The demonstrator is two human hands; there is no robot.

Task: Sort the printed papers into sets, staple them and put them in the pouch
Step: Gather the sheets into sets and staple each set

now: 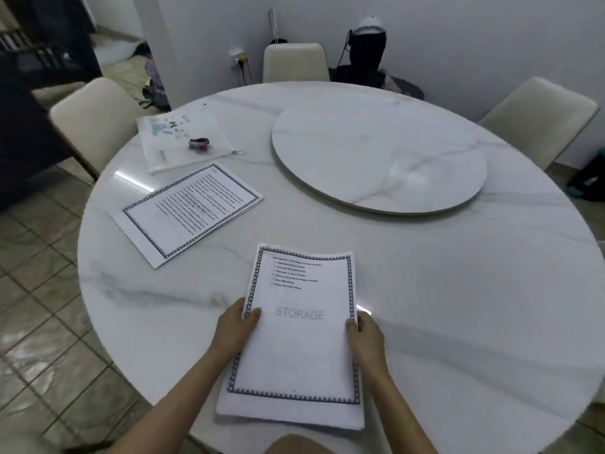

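Note:
I hold a stack of bordered printed papers [298, 342] over the near edge of the round table; its top sheet reads "STORAGE". My left hand [234, 329] grips the stack's left edge with the thumb on top. My right hand [365, 335] grips the right edge the same way. A second stack of printed papers [190, 213] lies flat to the left. Beyond it lies a clear patterned pouch [170, 139] with a small dark stapler [198, 144] resting on it.
The white marble table [458, 290] carries a round turntable [376, 152] at centre right. Cream chairs stand at the far left [91, 116], back [294, 62] and right [540, 116]. Tiled floor lies to the left.

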